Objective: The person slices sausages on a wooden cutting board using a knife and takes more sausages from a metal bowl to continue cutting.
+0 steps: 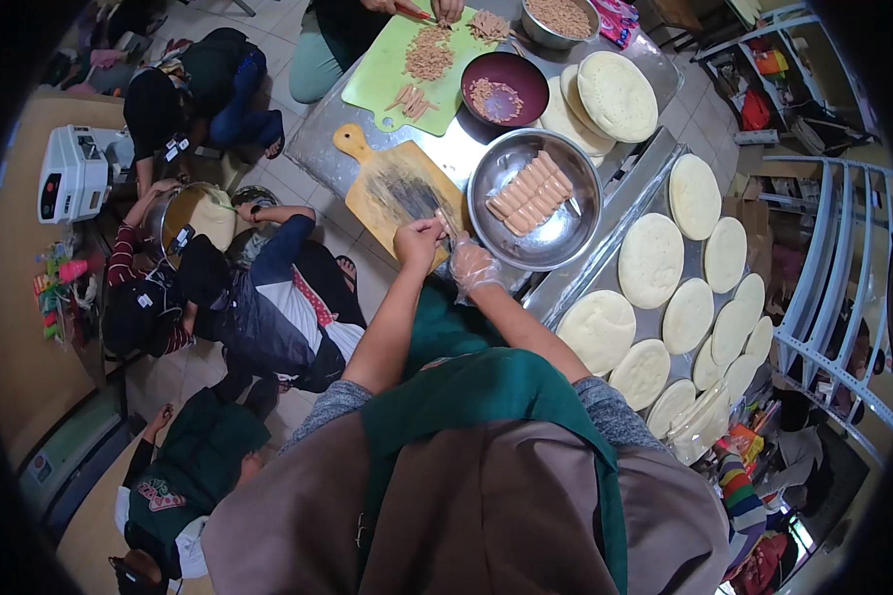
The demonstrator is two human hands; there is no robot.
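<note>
My left hand (420, 241) is bare, its fingers pinched together over the near end of a worn wooden cutting board (378, 178). Close beside it is my right hand (475, 267), in a clear plastic glove with its fingers curled in. Something small and pinkish shows at the fingertips between the hands, too small to name. A steel bowl (583, 234) touches or nearly touches the board's right side. Inside it lies a block of pink sausages (531, 193) in rows.
Round flat dough bases (651, 260) cover the metal surface at right; more are stacked (617, 97) behind the bowl. A dark red bowl (506, 69) holds chopped bits. Across the table, a co-worker's hands (448, 10) cut on a green board (372, 81). People crouch around a pot (152, 226) at left.
</note>
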